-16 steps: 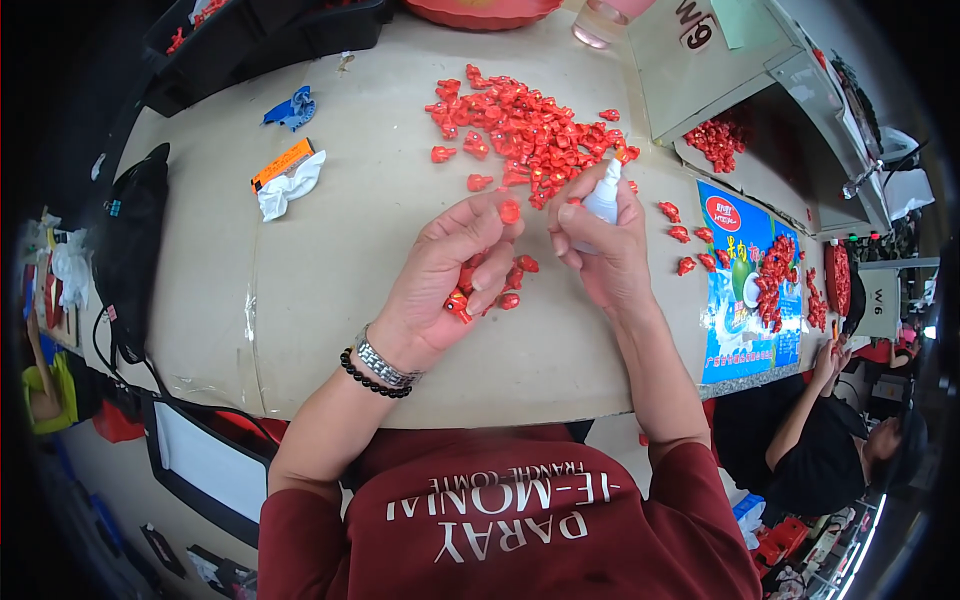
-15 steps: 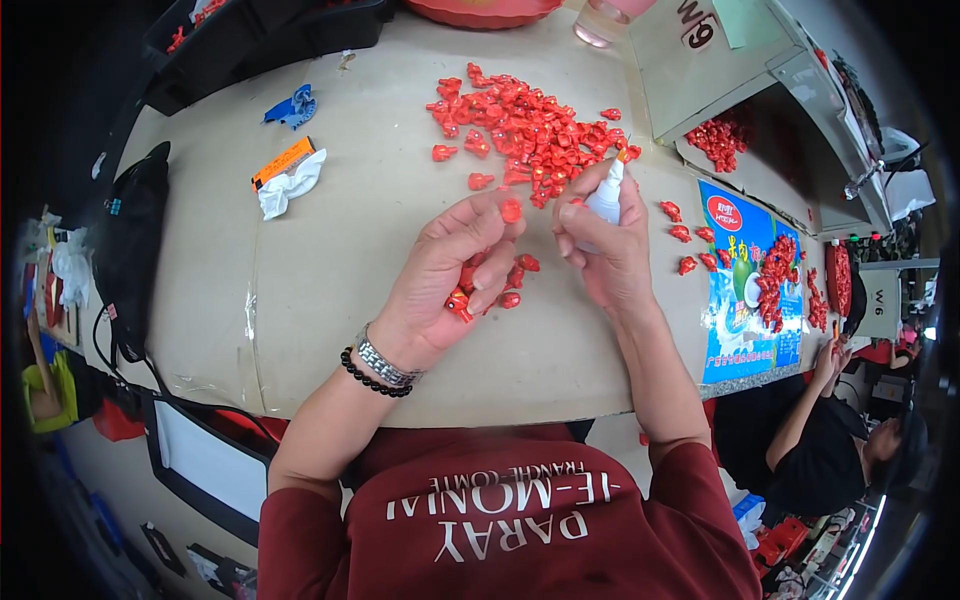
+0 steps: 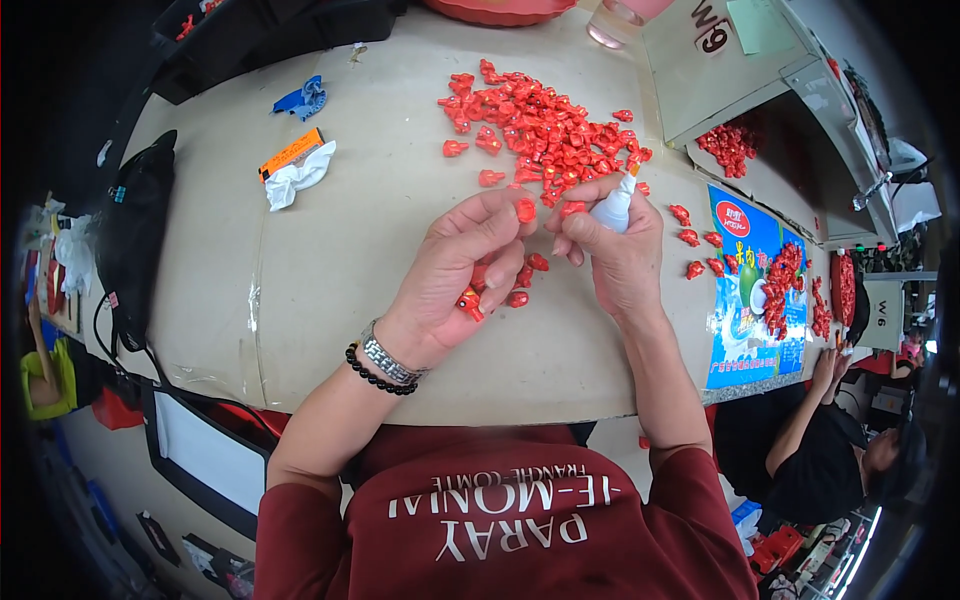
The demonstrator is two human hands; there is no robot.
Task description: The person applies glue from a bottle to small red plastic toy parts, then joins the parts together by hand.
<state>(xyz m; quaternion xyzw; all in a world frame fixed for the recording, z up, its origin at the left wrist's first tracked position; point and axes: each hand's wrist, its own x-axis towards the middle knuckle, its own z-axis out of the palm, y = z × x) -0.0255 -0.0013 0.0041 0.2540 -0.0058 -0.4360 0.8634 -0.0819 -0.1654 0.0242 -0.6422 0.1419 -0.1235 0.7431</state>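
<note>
My left hand is closed, pinching a small red plastic piece between thumb and forefinger. Several more red pieces are tucked under its curled fingers. Close beside it, my right hand grips a white squeeze bottle with a narrow nozzle pointing up and away. Between that hand's thumb and forefinger sits another small red piece, a short gap from the left hand's piece. Just beyond both hands spreads a loose pile of the same red pieces. A few loose ones lie beside my left fingers.
At left lie an orange box with a white tissue and a crumpled blue scrap. Black bins stand far left, a grey cabinet far right. A blue printed sheet carries more red pieces. Another person works at right.
My right hand has come closer to the left, narrowing the gap between the two pinched red pieces. The bottle has shifted with it. The whole view has moved slightly.
</note>
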